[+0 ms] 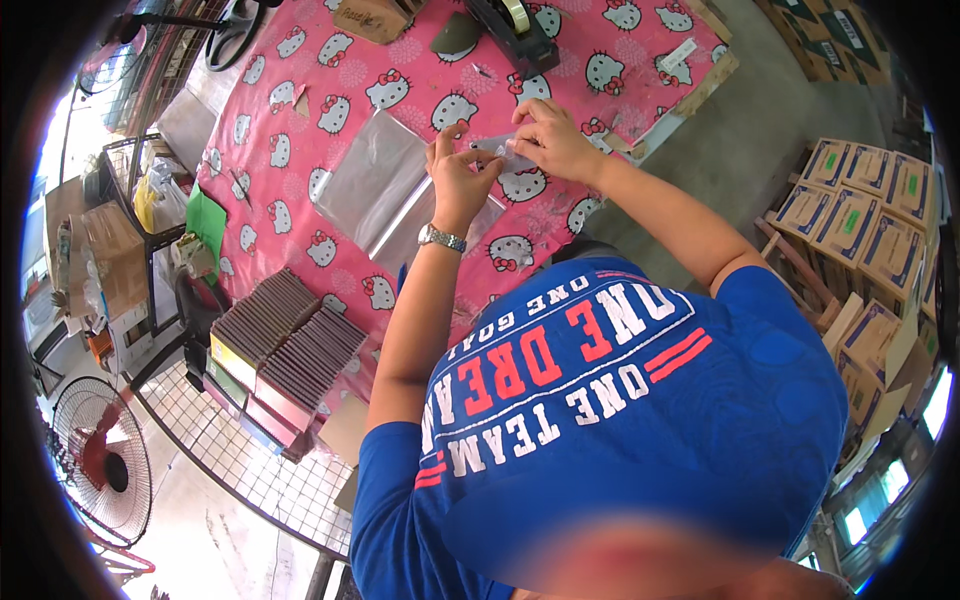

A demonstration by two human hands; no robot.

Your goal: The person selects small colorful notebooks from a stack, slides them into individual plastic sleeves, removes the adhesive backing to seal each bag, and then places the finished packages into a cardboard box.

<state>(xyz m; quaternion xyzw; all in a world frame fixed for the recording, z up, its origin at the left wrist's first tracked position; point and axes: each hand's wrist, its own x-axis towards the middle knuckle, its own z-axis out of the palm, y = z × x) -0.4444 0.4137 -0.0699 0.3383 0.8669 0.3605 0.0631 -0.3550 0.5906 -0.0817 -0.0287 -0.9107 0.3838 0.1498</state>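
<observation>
Over the pink patterned tablecloth [330, 170], my left hand [460, 185], with a metal watch on its wrist, pinches the near edge of a small clear plastic bag [490, 146]. Close by on the right, the fingers of my right hand [556, 145] are closed on the same bag. Its far part lies on the cloth between my hands; what it may contain is too small to make out. Left of my left wrist, larger clear plastic bags [372, 175] lie flat and partly overlap.
A black tape dispenser [520, 45] and a dark green cap-like item [455, 38] sit at the far side. Bundled stacks of booklets [265, 320] stand at the table's left edge. Cartons [850, 225] are piled at right; a fan [103, 460] stands lower left.
</observation>
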